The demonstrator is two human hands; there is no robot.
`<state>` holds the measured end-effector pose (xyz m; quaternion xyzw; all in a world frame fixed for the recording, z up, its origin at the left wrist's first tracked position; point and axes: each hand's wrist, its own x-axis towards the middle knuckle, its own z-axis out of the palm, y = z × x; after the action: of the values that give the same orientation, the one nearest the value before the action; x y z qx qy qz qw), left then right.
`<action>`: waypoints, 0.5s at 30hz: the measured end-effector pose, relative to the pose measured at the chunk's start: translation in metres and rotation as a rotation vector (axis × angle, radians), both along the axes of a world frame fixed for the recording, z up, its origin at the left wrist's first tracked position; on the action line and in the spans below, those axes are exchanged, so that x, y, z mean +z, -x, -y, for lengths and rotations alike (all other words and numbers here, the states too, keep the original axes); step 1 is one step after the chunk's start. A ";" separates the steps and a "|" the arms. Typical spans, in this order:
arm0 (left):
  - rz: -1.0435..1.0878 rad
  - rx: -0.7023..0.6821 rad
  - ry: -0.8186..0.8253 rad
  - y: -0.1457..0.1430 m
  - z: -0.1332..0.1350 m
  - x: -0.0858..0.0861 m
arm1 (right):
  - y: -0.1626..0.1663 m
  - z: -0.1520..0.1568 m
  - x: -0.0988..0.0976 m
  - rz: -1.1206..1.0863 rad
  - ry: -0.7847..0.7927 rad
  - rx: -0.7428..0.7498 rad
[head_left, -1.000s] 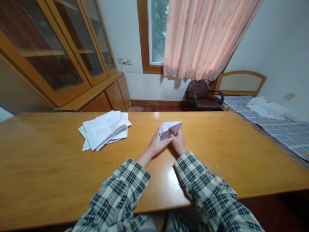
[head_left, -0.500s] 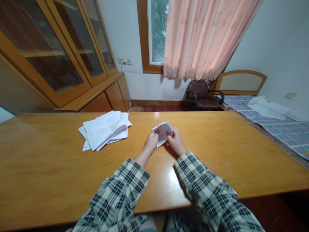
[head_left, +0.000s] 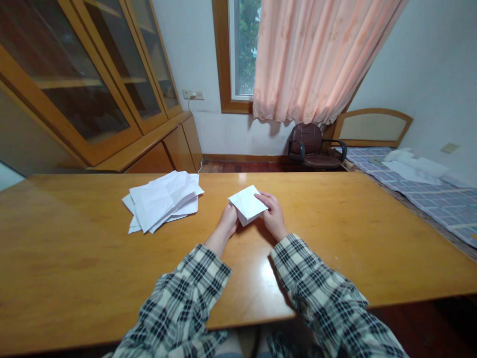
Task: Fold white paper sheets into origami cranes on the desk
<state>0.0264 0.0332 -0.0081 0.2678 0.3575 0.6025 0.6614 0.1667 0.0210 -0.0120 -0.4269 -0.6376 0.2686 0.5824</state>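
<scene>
A folded sheet of white paper (head_left: 249,201) is held between both hands above the wooden table (head_left: 112,278). Its upper layer lies fairly flat, and a lower layer shows beneath the near edge. My left hand (head_left: 228,222) grips it from the left and below, with the fingertips hidden under the paper. On the right side, my right hand (head_left: 274,215) is closed on the edge, its fingers lying over the top corner. To the left, apart from both hands, rests a loose pile of creased white paper sheets (head_left: 162,201).
Glass-doored wooden cabinets (head_left: 112,74) stand beyond the table's left end. Past the far edge are a brown armchair (head_left: 311,144) and a pink curtain (head_left: 313,59). A bed with a checked cover (head_left: 428,199) lies along the right side.
The paper's top face has come down from a tilted, partly open fold to a flatter, brighter surface. My right fingers have shifted onto its top; my left thumb is no longer visible on it.
</scene>
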 end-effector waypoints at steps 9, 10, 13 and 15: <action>0.011 -0.106 0.101 0.006 0.002 0.002 | -0.004 0.000 0.002 -0.075 0.048 -0.055; 0.010 -0.144 0.104 0.007 0.003 0.002 | -0.004 0.000 0.002 -0.084 0.045 -0.070; 0.051 -0.268 0.060 0.012 0.008 0.005 | -0.007 -0.002 0.001 -0.101 0.039 -0.116; 0.108 -0.348 0.052 0.015 0.009 0.007 | -0.008 -0.003 0.000 -0.102 0.030 -0.146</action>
<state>0.0113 0.0237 -0.0009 0.2759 0.2852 0.4830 0.7805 0.1745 0.0242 -0.0122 -0.4667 -0.5703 0.2561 0.6256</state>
